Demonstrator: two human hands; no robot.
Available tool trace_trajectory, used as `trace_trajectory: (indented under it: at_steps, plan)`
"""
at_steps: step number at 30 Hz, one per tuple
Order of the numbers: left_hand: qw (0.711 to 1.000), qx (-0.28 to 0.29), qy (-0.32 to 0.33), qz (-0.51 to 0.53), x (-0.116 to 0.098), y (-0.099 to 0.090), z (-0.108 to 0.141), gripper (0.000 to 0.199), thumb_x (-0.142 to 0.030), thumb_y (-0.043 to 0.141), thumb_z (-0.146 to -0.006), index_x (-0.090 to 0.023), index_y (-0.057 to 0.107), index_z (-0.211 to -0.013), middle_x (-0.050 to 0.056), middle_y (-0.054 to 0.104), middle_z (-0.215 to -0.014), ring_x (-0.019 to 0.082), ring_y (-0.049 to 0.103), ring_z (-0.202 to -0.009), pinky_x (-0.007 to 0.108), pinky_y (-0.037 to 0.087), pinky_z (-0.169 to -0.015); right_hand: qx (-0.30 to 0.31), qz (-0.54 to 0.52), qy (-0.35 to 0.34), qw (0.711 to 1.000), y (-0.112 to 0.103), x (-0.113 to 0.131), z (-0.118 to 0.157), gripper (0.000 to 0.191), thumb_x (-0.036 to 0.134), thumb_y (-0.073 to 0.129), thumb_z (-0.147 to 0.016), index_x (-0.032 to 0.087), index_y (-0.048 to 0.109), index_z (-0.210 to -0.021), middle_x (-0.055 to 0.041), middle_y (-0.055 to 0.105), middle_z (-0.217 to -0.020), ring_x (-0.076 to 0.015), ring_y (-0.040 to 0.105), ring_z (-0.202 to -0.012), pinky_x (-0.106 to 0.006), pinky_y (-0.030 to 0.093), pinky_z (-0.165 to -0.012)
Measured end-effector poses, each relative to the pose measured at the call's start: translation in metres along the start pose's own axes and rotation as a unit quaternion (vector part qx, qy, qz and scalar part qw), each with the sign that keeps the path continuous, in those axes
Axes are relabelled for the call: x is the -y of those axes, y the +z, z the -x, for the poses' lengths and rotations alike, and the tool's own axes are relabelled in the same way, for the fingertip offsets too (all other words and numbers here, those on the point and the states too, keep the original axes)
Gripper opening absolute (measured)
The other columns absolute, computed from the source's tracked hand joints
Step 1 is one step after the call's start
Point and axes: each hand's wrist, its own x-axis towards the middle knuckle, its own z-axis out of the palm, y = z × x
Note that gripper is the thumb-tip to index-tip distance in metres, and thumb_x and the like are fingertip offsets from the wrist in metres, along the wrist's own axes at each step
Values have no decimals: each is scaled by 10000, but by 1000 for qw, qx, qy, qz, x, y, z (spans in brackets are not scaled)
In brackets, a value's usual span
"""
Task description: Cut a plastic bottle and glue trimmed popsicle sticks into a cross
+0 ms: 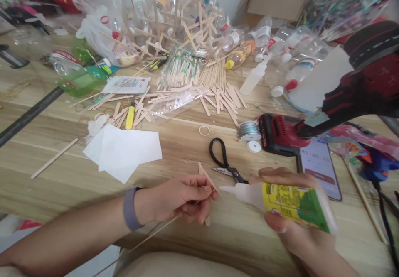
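Observation:
My left hand (pixel 190 196) pinches flat wooden craft sticks (pixel 207 176) and a long thin wooden skewer (pixel 149 237), which trails down toward the lower left. Fingers cover the spot where these pieces meet. In my right hand (pixel 289 227) is a glue bottle (pixel 289 204) with a yellow and green label, lying nearly level. Its white nozzle points left and ends close to the sticks, slightly apart from my left fingertips. Black-handled scissors (pixel 229 165) lie on the table just beyond both hands, partly hidden by my right hand.
White paper sheets (pixel 124 150) and a lone craft stick (pixel 54 158) lie left. Piled sticks (pixel 224 98), a yellow-handled screwdriver (pixel 130 115) and plastic bottles (pixel 301 71) fill the back. At right are a red power tool (pixel 349 90), a thread spool (pixel 249 131) and a phone (pixel 321 165).

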Motion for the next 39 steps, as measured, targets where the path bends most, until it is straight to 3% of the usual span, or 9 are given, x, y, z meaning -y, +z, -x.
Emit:
trace_trajectory:
  at_steps: [5,9,14,39]
  plan:
    - [1000,1,0,3,1,0,0,401,-548,712,-761,-190,549,-841,-39,604,-508,57,203,-362,222,110,-370,21,-21,3,1000,-1,1,1,387,569,714,-778,289,613,-1026,-11,736,-819,-228,644,-798,-349,529,-674]
    - [1000,8,3,8,2,-1,0,385,-533,706,-775,-187,551,-843,-39,606,-508,55,196,-360,221,114,-370,-3,-3,5,1000,-2,1,2,393,583,717,-767,281,623,-1000,-6,737,-803,-220,638,-821,-337,516,-714]
    - [1000,7,5,-1,2,-2,-1,375,-530,693,-788,-185,555,-845,-37,604,-509,58,213,-364,224,110,-373,21,-23,-4,1000,-2,2,2,380,560,716,-783,274,617,-1013,-6,731,-817,-217,641,-814,-342,521,-719]
    - [1000,4,-2,-11,0,-1,0,405,-553,694,-774,-189,536,-859,-43,593,-510,59,210,-369,229,118,-387,6,-12,9,1000,-4,-1,7,418,584,729,-752,290,631,-1032,-26,735,-817,-260,670,-843,-387,544,-712]
